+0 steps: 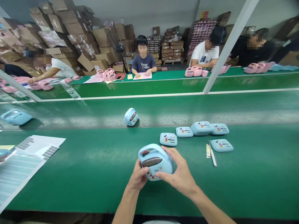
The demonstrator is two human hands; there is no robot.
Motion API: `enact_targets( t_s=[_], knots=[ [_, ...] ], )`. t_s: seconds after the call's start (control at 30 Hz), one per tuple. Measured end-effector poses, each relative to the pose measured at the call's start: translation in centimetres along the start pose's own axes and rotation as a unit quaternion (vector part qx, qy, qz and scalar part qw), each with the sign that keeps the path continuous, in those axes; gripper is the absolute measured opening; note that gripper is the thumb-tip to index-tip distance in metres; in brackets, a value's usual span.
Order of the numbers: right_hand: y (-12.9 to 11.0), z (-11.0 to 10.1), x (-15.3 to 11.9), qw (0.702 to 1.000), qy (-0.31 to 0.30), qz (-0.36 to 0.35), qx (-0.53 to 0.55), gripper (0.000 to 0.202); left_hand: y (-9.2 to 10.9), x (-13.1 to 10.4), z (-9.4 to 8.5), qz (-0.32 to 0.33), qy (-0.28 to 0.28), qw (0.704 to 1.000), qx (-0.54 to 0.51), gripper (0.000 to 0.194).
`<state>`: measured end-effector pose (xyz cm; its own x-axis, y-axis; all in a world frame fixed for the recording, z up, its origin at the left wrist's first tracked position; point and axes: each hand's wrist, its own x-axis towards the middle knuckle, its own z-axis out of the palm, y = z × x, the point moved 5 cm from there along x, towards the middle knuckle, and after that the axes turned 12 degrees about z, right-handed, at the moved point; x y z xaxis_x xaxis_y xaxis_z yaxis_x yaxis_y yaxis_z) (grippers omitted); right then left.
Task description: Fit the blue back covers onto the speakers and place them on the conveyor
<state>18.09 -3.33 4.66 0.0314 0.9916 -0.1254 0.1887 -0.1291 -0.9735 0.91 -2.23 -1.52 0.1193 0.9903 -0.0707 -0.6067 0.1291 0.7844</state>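
Between my hands is a light blue plastic case (164,165) with a carry handle, a dark oval window and a Mickey print on its front. My left hand (137,175) grips its left side, thumb on the front. My right hand (178,171) is around the right side, thumb on the print and fingers at the top. The case is held above the green table, tilted toward me. To the right lie several flat blue Mickey-printed pieces (168,139). Near them are a white-handled pointed tool (213,156) and a small yellowish strip (208,151).
A similar blue case (131,117) stands on the conveyor belt (154,109); another blue piece (16,117) is at far left. Sticker sheets (23,168) lie on my left. Across the belt, people work beside pink cases (109,74). A white post (230,46) rises at right.
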Motion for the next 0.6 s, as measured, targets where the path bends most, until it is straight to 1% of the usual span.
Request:
enact_targets(
  t_s=[0.1,0.13,0.2,0.23,0.3,0.33,0.4,0.43,0.47,0.53,0.6],
  knots=[
    [0.3,-0.1,0.2,0.999,-0.005,0.012,0.030,0.075,0.2,0.2,0.4,0.001,-0.001,1.000,0.013,0.076],
    [0.5,-0.1,0.4,0.998,-0.013,0.021,0.058,0.073,0.4,0.3,0.7,0.010,-0.002,1.000,0.022,0.079],
    [1.2,-0.2,0.7,0.987,-0.034,0.041,0.150,0.068,0.9,0.5,1.5,0.044,-0.005,0.998,0.045,0.089],
    [1.6,-0.1,0.8,0.975,-0.044,0.055,0.210,0.065,1.2,0.5,2.1,0.070,-0.007,0.996,0.060,0.094],
    [2.6,0.3,0.9,0.935,-0.068,0.097,0.335,0.059,1.8,0.3,3.2,0.129,-0.001,0.986,0.109,0.101],
    [3.0,0.7,0.8,0.910,-0.079,0.121,0.389,0.056,2.2,0.0,3.8,0.154,0.006,0.977,0.146,0.099],
    [3.9,1.6,0.5,0.863,-0.097,0.162,0.469,0.051,2.7,-0.6,5.1,0.185,0.022,0.955,0.231,0.089],
    [4.3,2.1,0.3,0.846,-0.102,0.173,0.493,0.049,2.9,-0.9,5.7,0.191,0.029,0.943,0.270,0.084],
    [4.6,2.4,0.2,0.836,-0.102,0.177,0.509,0.047,3.1,-1.1,6.3,0.193,0.034,0.933,0.301,0.080],
    [5.1,3.0,-0.2,0.831,-0.098,0.177,0.519,0.044,3.5,-1.4,7.2,0.195,0.040,0.921,0.334,0.077],
    [5.5,3.5,-0.5,0.843,-0.100,0.175,0.499,0.049,3.8,-1.5,7.9,0.197,0.041,0.918,0.341,0.075]
  ],
)
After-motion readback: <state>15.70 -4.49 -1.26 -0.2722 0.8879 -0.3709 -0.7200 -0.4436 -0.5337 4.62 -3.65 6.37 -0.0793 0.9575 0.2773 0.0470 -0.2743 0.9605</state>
